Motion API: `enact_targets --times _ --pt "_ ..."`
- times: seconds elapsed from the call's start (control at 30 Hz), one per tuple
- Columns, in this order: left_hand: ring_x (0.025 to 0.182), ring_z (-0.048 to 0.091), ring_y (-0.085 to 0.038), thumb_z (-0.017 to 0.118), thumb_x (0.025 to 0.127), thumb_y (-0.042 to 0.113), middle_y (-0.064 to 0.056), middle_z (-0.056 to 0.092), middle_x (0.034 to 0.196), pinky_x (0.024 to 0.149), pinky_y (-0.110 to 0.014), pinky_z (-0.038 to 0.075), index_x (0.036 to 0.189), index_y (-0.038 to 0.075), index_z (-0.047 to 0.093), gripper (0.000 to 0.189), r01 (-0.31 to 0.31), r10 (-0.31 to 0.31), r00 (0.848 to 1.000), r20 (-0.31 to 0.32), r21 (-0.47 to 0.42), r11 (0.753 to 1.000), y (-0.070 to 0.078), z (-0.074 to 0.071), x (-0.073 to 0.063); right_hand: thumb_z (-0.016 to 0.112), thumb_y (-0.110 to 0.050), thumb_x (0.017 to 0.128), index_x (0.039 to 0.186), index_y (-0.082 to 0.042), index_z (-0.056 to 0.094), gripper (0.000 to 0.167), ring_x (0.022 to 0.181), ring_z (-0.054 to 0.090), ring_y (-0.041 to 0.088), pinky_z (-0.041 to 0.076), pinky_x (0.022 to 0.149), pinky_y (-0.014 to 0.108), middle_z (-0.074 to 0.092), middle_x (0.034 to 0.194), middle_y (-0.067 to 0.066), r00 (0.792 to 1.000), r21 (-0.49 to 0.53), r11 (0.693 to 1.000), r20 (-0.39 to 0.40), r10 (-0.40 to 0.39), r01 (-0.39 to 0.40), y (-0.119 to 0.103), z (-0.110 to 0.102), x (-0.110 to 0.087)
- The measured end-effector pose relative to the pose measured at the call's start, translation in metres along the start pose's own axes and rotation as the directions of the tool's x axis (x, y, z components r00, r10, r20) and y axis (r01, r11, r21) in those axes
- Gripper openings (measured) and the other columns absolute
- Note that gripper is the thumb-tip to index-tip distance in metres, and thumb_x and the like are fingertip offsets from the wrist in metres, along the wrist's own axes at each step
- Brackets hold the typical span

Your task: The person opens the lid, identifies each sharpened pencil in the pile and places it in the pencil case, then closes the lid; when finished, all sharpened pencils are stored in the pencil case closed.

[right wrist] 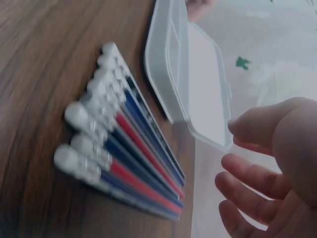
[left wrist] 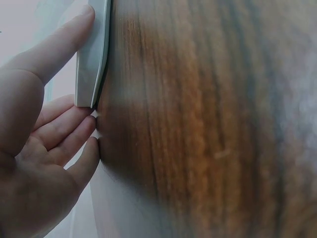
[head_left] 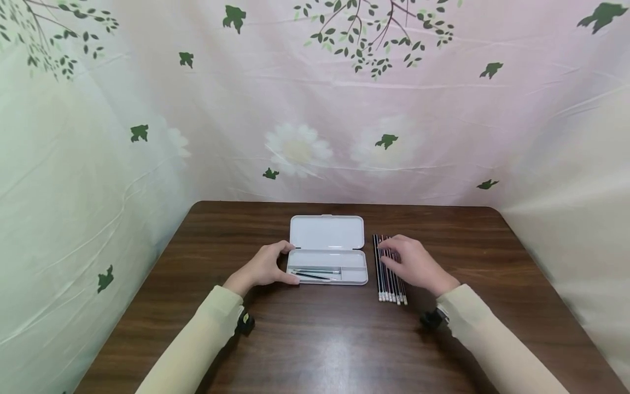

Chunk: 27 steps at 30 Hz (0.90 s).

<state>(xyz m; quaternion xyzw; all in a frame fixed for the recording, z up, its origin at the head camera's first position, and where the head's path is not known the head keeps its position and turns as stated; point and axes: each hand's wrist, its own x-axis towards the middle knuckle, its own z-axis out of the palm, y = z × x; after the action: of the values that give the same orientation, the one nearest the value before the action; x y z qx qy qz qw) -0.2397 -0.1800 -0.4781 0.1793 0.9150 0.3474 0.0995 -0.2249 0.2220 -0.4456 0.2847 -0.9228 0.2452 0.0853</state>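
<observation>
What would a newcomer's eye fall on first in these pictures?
The eye would probably fall first on the open white case toward the far side of the table, its left end held by the left hand. Just right of it lies a row of pencils, white-tipped at the near end, under the right hand. Behind, dark green bird shapes dot the pale cloth.
</observation>
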Motion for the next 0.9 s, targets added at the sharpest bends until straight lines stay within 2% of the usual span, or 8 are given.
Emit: enact_targets --times 0.17,0.4,0.67,0.9 --pt "0.13 0.057 -0.024 0.1 0.069 0.044 -0.009 0.064 0.136 0.113 -0.048 0.045 0.139 0.01 0.061 0.087 -0.001 0.001 1.0 -0.004 0.013 1.0 0.0 -0.001 0.0 0.077 -0.007 0.094 0.118 0.001 0.074 0.026 0.094 0.07 0.027 0.06 0.082 0.049 0.073 0.108 0.015 0.995 0.009 0.996 0.033 0.093 -0.093 0.011 -0.007 -0.01" --pt "0.13 0.057 -0.024 0.099 0.069 0.045 -0.009 0.064 0.137 0.113 -0.048 0.046 0.139 0.009 0.061 0.087 -0.008 0.008 1.0 -0.003 0.009 1.0 0.001 -0.001 -0.001 0.08 -0.006 0.092 0.116 0.0 0.075 0.026 0.089 0.068 0.021 0.06 0.079 0.045 0.074 0.107 0.012 0.986 -0.019 0.989 0.082 0.146 -0.144 0.024 -0.006 -0.022" --pt "0.13 0.058 -0.025 0.1 0.069 0.044 -0.009 0.065 0.136 0.112 -0.049 0.046 0.138 0.009 0.061 0.087 -0.003 0.003 1.0 -0.005 0.025 1.0 0.002 -0.001 -0.002 0.079 -0.007 0.092 0.116 0.001 0.073 0.026 0.086 0.068 0.018 0.061 0.076 0.04 0.073 0.108 0.016 0.967 -0.013 0.977 0.141 0.211 -0.211 0.031 0.001 -0.026" --pt "0.129 0.058 -0.024 0.1 0.069 0.043 -0.008 0.065 0.135 0.113 -0.047 0.045 0.138 0.009 0.061 0.087 -0.009 0.009 1.0 -0.003 0.011 1.0 0.002 -0.001 0.0 0.079 -0.005 0.091 0.114 0.003 0.073 0.025 0.084 0.07 0.021 0.061 0.075 0.042 0.073 0.108 0.019 0.962 -0.01 0.971 0.133 0.239 -0.239 0.032 0.002 -0.026"
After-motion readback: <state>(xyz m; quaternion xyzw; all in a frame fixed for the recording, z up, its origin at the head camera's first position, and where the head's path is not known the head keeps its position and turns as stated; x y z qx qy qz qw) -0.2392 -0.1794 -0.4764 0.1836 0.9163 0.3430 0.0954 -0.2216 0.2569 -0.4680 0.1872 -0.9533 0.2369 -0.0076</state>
